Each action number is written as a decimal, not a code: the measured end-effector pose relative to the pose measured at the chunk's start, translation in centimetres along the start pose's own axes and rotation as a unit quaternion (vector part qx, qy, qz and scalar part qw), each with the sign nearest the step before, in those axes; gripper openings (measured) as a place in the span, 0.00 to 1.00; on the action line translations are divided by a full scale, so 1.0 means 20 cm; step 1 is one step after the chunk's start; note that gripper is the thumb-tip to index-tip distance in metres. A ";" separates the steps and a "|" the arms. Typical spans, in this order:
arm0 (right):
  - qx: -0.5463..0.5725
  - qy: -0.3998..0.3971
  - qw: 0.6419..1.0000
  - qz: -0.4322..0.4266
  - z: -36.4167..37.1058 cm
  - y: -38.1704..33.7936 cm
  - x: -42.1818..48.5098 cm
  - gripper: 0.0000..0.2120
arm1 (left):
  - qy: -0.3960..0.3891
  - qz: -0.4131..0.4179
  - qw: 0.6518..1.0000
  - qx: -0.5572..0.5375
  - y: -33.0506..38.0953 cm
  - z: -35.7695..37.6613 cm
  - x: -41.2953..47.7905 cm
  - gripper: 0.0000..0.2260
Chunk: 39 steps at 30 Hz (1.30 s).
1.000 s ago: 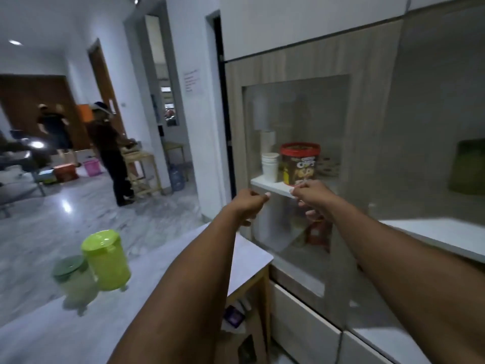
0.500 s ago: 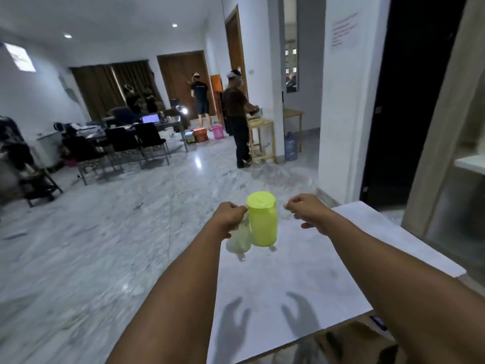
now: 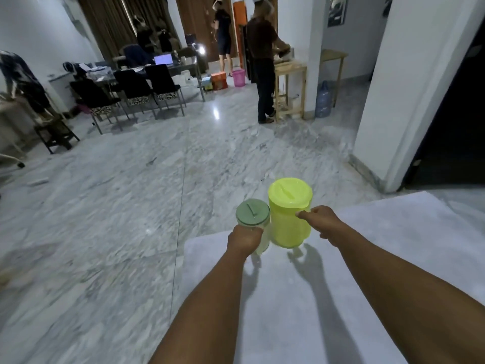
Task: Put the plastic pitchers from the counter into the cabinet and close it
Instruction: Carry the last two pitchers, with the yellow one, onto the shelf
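Note:
Two plastic pitchers stand side by side at the far edge of the white counter [image 3: 367,258]. The tall yellow-green pitcher [image 3: 287,219] has a matching lid. To its left is a smaller clear pitcher with a grey-green lid [image 3: 252,212]. My left hand [image 3: 244,239] is closed against the near side of the small pitcher and hides its lower part. My right hand [image 3: 321,222] is curled at the right side of the yellow-green pitcher, thumb touching it; the handle is hidden under the fingers. The cabinet is out of view.
Beyond the counter edge lies a marble floor [image 3: 131,206]. A white pillar [image 3: 409,88] and a dark doorway [image 3: 456,127] stand at the right. A person [image 3: 262,61] works at a wooden table further back, near chairs [image 3: 136,88] and a desk.
My view has swung left from the glass-fronted cabinet to the counter. Both hands have reached forward from the cabinet front and closed in on the two pitchers.

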State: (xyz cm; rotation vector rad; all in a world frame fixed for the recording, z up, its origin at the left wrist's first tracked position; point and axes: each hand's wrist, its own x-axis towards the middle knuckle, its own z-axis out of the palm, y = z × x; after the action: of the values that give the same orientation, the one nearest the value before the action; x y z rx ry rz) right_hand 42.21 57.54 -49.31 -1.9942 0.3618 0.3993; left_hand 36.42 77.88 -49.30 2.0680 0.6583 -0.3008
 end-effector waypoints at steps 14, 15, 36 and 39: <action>0.093 -0.050 0.994 -0.010 -0.02 -0.07 0.21 0.13 | -0.002 -0.041 0.991 -0.128 0.09 0.13 0.21 0.19; 0.110 -0.038 0.993 -0.017 -0.05 -0.09 0.17 0.12 | -0.016 -0.035 0.986 -0.160 0.14 0.09 0.17 0.17; 0.244 0.248 0.924 -0.159 -1.09 0.04 -1.95 0.14 | -0.252 0.301 0.896 -0.209 0.66 0.02 -1.61 0.23; 0.261 0.316 0.898 -0.160 -1.32 0.21 -2.29 0.13 | -0.298 0.340 0.871 -0.191 0.77 0.20 -1.97 0.22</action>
State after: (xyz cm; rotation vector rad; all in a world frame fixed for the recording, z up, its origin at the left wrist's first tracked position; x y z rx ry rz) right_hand 2.36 35.52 -21.91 -1.5570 0.4701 -0.5307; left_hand 12.57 54.59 -23.03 1.5680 -0.3713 -0.3367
